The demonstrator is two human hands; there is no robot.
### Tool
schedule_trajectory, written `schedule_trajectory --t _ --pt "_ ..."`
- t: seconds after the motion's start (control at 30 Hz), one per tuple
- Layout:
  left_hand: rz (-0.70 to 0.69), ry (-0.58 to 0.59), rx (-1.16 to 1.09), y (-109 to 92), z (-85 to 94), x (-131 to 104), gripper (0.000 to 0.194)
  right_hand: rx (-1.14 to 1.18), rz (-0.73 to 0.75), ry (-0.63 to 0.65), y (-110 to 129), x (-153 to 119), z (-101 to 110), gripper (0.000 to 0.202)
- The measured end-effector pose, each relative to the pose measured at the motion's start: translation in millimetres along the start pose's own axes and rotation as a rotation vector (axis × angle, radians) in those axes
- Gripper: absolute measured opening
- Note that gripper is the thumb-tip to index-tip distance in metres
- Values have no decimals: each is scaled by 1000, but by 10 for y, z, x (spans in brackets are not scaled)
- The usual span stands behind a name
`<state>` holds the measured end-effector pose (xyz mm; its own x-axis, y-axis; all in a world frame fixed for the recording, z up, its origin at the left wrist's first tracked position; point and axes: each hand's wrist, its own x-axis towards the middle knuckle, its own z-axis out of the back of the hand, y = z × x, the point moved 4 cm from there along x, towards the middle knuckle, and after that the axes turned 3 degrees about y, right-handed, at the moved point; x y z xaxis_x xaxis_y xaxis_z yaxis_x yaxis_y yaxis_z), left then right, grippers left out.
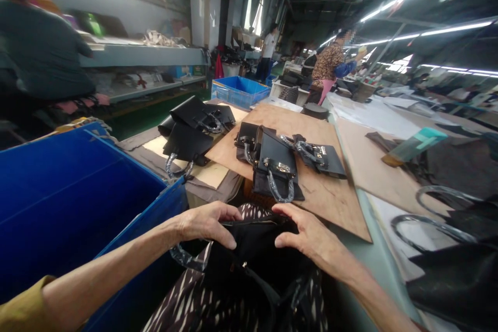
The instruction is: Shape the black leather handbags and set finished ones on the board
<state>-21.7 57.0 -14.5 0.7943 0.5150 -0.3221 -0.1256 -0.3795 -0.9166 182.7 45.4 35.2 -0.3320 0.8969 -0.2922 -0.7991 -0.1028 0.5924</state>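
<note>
A black handbag (pixel 252 254) rests on my lap over a dark, white-patterned cloth (pixel 187 295), its mouth facing me. My left hand (pixel 210 223) is at the left of its rim, thumb and fingers spread apart. On the right of the rim, my right hand (pixel 305 231) is also open, with a wide gap between thumb and index finger. A clear-wrapped handle (pixel 189 258) sticks out to the left below my left wrist. A small metal piece (pixel 245 265) shows on the bag's dark lining. The lower part of the bag is in shadow.
Ahead, several black handbags (pixel 276 158) with wrapped handles lie on a brown board (pixel 330 197). More bags (pixel 190 137) are stacked to its left. A large blue bin (pixel 78 176) stands at my left. A black bag (pixel 455 275) sits at right. Co-workers are nearby.
</note>
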Motion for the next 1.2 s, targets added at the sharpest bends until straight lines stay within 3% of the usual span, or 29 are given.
schedule_trajectory --t 0.13,0.23,0.5,0.77,1.03,1.2 --pt "-42 -23 -9 40 12 -5 39 -44 193 -41 266 57 -92 25" --pt "-65 -55 28 51 11 -23 38 -85 251 -17 383 110 -181 15" --pt "-106 -85 99 38 -5 -86 34 -67 184 30 430 256 -282 10" --pt "-110 -230 442 -36 8 -121 44 -170 141 5 444 249 -311 16" --pt "-129 -259 548 -42 -62 -57 29 -299 15 -46 452 243 -324 14" --pt "-127 -327 757 -78 -85 -23 23 -307 -36 -78 355 186 -268 11"
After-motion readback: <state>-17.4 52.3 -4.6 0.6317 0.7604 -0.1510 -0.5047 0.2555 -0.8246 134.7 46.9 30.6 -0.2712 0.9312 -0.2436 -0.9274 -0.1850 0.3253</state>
